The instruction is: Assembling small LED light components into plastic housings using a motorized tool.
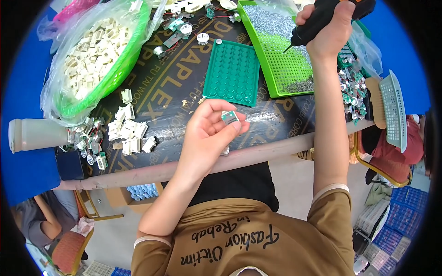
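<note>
My left hand (205, 126) is closed above the near edge of the table, pinching a small white plastic housing with a green circuit board (229, 118) between thumb and fingers. Up at the far right, my right hand (330, 39) is wrapped round a black electric screwdriver (315, 23). Its thin bit points down and left over a bright green perforated tray (279, 69), apart from the tray floor. Silvery screws (271, 23) cover the tray's far part, and a smaller darker heap (298, 86) lies in its near right corner.
A teal tray of round pockets (232, 73) lies left of the screw tray. At left, a green basket (133, 69) lined with plastic holds white housings (99, 50); more housings (131, 133) lie loose nearby. Wired circuit boards (353, 92) pile up at right. Other people sit on both sides.
</note>
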### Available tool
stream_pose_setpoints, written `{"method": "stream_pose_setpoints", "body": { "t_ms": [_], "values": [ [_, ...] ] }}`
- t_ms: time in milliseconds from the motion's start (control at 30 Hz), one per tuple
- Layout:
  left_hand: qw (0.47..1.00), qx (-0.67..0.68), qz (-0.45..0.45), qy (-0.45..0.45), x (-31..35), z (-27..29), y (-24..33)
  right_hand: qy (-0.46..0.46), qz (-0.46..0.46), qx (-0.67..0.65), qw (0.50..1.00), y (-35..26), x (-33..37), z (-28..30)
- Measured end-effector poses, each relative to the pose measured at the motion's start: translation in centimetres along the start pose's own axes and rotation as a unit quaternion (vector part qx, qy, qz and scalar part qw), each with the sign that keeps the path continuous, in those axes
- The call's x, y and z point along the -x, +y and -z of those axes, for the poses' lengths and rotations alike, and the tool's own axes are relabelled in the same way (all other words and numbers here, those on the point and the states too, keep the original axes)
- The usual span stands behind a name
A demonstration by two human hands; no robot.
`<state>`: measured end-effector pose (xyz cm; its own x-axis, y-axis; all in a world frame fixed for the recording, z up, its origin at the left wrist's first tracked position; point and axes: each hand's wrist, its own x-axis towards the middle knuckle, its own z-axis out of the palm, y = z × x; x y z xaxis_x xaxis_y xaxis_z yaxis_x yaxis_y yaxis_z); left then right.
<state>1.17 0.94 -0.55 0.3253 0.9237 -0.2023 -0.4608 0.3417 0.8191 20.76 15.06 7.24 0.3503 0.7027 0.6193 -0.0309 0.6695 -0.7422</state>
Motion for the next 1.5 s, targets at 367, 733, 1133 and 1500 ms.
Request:
{"method": "stream_pose_setpoints", "body": {
  "t_ms": [367, 733, 1133, 1500],
  "values": [
    [1.0, -0.011, 0.007, -0.011, 0.3, 0.1, 0.4, -0.084, -0.177, -0.567, 0.8, 0.4, 0.1, 1.9],
    [1.0, -0.009, -0.005, -0.005, 0.3, -0.1, 0.4, 0.026, 0.032, 0.022, 0.999, 0.4, 0.5, 1.8],
    [1.0, -0.012, -0.006, -0.016, 0.3, 0.4, 0.2, 0.021, 0.027, 0.027, 0.999, 0.2, 0.7, 1.9],
    [0.999, -0.023, -0.02, -0.017, 0.3, 0.3, 0.1, -0.016, -0.013, 0.018, 1.0, 1.6, -0.1, 4.5]
  ]
}}
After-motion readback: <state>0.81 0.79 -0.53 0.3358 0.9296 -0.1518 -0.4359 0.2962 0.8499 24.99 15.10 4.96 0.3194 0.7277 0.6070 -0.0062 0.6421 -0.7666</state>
